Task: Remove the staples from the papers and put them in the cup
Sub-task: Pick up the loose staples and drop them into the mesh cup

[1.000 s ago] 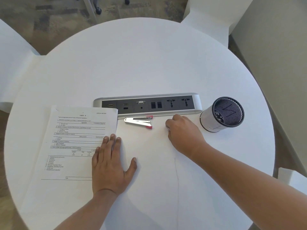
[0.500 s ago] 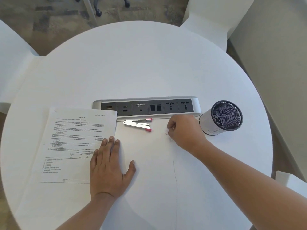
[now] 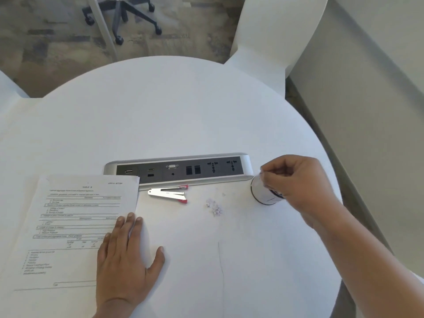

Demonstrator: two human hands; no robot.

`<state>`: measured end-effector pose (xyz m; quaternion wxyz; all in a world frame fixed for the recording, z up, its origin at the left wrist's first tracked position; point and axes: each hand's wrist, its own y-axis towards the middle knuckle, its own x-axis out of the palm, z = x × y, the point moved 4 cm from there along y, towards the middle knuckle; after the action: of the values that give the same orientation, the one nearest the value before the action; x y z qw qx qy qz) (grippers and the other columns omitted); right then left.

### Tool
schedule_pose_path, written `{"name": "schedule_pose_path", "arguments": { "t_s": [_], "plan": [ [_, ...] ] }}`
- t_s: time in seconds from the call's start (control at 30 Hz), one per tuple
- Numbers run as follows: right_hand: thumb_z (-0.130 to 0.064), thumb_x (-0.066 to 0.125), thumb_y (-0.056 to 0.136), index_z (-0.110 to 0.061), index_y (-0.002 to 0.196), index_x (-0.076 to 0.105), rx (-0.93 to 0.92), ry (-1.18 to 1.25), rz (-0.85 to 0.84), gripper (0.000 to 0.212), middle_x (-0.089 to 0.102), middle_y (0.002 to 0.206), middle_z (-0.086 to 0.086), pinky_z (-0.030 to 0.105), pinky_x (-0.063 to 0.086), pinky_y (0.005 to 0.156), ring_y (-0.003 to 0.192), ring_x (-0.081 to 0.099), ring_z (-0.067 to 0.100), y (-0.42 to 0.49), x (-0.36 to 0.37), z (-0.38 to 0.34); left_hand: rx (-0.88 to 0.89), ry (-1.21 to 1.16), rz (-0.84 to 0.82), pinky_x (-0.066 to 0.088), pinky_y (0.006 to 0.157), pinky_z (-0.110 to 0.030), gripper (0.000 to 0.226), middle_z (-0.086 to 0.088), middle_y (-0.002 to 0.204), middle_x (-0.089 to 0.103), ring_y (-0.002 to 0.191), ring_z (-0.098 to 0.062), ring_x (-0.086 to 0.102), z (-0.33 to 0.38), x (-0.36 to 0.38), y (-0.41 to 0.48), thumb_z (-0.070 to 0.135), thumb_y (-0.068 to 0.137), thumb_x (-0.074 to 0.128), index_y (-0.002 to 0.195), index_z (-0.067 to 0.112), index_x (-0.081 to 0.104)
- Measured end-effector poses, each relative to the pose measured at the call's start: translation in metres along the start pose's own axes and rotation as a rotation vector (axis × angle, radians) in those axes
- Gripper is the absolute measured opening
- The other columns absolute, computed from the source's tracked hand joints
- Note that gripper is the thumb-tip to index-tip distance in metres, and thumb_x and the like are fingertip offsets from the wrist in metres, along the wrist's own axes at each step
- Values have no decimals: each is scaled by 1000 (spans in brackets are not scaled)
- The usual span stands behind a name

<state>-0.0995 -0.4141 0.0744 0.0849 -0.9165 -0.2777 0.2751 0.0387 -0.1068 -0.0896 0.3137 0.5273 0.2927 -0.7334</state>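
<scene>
Printed papers (image 3: pixel 80 223) lie flat at the table's left. My left hand (image 3: pixel 127 260) rests flat on their right edge, fingers straight. A small pile of loose staples (image 3: pixel 214 207) lies on the table right of a silver staple remover (image 3: pixel 168 193) with red tips. My right hand (image 3: pixel 296 180) hovers over the white cup (image 3: pixel 260 191) at the right, with its fingers curled and the fingertips pinched together above the cup's mouth. The pinched thing is too small to make out. The hand hides most of the cup's opening.
A silver and grey socket strip (image 3: pixel 179 169) runs across the round white table (image 3: pixel 183 115) behind the staple remover. White chairs stand at the far right and left. An office chair base (image 3: pixel 128 17) stands on the carpet beyond.
My right hand has lifted off the staple pile and moved right to above the cup, uncovering the staples. The left hand and the papers stay put. The view has tilted up.
</scene>
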Motion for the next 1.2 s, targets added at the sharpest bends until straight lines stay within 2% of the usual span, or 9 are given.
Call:
{"name": "schedule_pose_path", "arguments": {
  "t_s": [0.13, 0.23, 0.4, 0.57, 0.77, 0.87, 1.03, 1.1, 1.2],
  "plan": [
    [-6, 72, 75, -23, 70, 73, 10, -201, 122, 18, 73, 65, -3, 25, 50, 56, 66, 70, 17, 16, -34, 13, 4, -5, 13, 31, 114, -53, 84, -11, 152, 47, 144, -30, 39, 2, 0, 2, 62, 79, 40, 141, 7, 49],
    [-8, 68, 80, -24, 76, 72, -37, -374, 157, 16, 72, 67, -6, 18, 47, 53, 69, 69, 13, 25, -43, 20, 7, 1, 6, 30, 114, -52, 91, -12, 151, 47, 143, -32, 40, 3, 0, 3, 73, 86, 22, 140, 6, 50],
    [-8, 59, 82, -23, 83, 74, -158, -600, 199, 21, 69, 71, -6, 28, 54, 61, 69, 63, 13, 29, -44, 18, -3, 6, -6, 30, 114, -53, 96, -13, 152, 47, 143, -32, 41, 2, 0, 2, 77, 85, 17, 140, 6, 51],
    [-5, 61, 80, -21, 83, 74, -147, -601, 161, 21, 70, 73, -3, 29, 54, 58, 65, 65, 17, 28, -42, 20, 3, 10, -29, 29, 114, -52, 96, -13, 152, 46, 144, -32, 39, 3, 1, 3, 77, 85, 17, 141, 6, 49],
    [1, 58, 80, -18, 87, 75, -198, -613, 121, 27, 73, 79, -4, 32, 58, 75, 78, 68, 14, 24, -38, 15, 11, 6, -17, 30, 114, -55, 88, -13, 153, 46, 144, -33, 39, 3, 0, 3, 70, 83, 31, 141, 6, 49],
    [-4, 62, 78, -24, 78, 70, -181, -693, 80, 21, 69, 75, -8, 34, 57, 70, 77, 66, 18, 24, -37, 15, 5, 12, -22, 30, 114, -54, 93, -13, 153, 46, 144, -33, 38, 4, 0, 4, 76, 86, 20, 142, 7, 49],
    [-5, 57, 85, -18, 95, 76, -194, -696, 87, 25, 73, 86, -1, 35, 57, 74, 84, 66, 21, 26, -36, 15, 8, 11, -26, 29, 115, -52, 94, -12, 153, 45, 145, -31, 37, 3, 1, 3, 75, 87, 16, 143, 7, 48],
    [-7, 53, 87, -20, 97, 75, -205, -704, 94, 26, 72, 85, 0, 35, 55, 69, 81, 64, 21, 28, -35, 15, 10, 14, -14, 29, 116, -52, 87, -12, 153, 45, 145, -31, 37, 3, 1, 3, 70, 86, 27, 143, 7, 47],
    [-4, 45, 90, -19, 94, 73, -195, -674, 40, 32, 67, 82, -1, 23, 40, 51, 64, 56, 13, 24, -29, 9, 2, 16, -4, 28, 117, -51, 84, -12, 153, 45, 145, -31, 37, 5, -1, 4, 63, 81, 38, 143, 6, 47]
  ]
}}
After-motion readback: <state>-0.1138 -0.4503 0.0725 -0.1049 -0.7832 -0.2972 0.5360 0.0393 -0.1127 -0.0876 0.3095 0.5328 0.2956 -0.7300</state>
